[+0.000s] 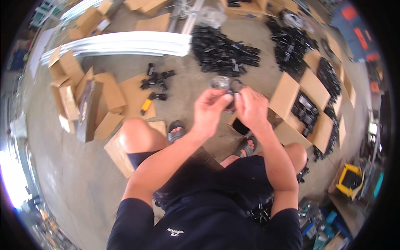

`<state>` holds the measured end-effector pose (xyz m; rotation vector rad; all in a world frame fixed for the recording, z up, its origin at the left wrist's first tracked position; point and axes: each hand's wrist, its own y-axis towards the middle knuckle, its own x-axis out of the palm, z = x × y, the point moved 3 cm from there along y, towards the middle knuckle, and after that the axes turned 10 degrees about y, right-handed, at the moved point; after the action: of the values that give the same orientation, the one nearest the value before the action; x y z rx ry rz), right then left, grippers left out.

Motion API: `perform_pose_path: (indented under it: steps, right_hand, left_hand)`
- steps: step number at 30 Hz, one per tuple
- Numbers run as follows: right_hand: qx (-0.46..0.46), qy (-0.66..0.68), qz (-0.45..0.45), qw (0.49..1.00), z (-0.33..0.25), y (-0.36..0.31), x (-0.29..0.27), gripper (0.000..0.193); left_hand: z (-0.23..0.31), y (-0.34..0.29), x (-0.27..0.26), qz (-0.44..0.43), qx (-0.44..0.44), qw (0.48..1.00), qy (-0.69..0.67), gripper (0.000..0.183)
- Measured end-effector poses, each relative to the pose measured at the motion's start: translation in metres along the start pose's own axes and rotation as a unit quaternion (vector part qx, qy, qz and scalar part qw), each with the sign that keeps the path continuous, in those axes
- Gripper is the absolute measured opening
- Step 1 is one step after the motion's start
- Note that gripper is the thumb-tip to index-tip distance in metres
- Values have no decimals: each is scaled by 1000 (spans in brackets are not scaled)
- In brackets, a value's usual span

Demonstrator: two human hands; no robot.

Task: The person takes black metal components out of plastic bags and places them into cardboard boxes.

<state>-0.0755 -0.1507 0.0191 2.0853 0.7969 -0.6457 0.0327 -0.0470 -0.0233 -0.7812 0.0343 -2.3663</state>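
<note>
Above the floor between my knees, my left hand [210, 110] and my right hand [252, 107] meet with thumbs and fingers pinched together. Between them is a small dark ring-shaped part [236, 86], its lower portion hidden by my fingers. A shiny, clear-looking round piece [219, 81] shows just beyond my left fingertips; I cannot tell whether it is joined to the ring. Ahead and to the left, several loose black parts [155, 81] lie on the concrete, near a yellow and black object [146, 105] on a flat piece of cardboard.
Large heaps of black parts [223, 52] cover the floor ahead, with another heap [291, 48] farther right. An open carton [287, 93] holding black parts stands by my right knee. Empty cartons [106, 89] sit at left, below long silvery metal profiles [125, 43].
</note>
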Motion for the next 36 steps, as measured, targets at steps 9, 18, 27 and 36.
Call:
perform_pose_path:
  steps: [9, 18, 27, 36]
  right_hand:
    - [19, 98, -13, 995, -4, 2, 5, 12]
    - [47, 57, -1, 997, 15, -12, 17, 16]
    - [9, 37, -9, 999, 11, -14, 19, 20]
    - [162, -88, -299, 936, 38, -26, 15, 50]
  left_hand:
    - [0, 4, -7, -16, -33, 999, -33, 11]
    - [-2, 8, -7, -29, -23, 999, -40, 13]
    - [-5, 6, -10, -65, -34, 997, -18, 14]
    - [-76, 55, -123, 202, -165, 942, 210, 27]
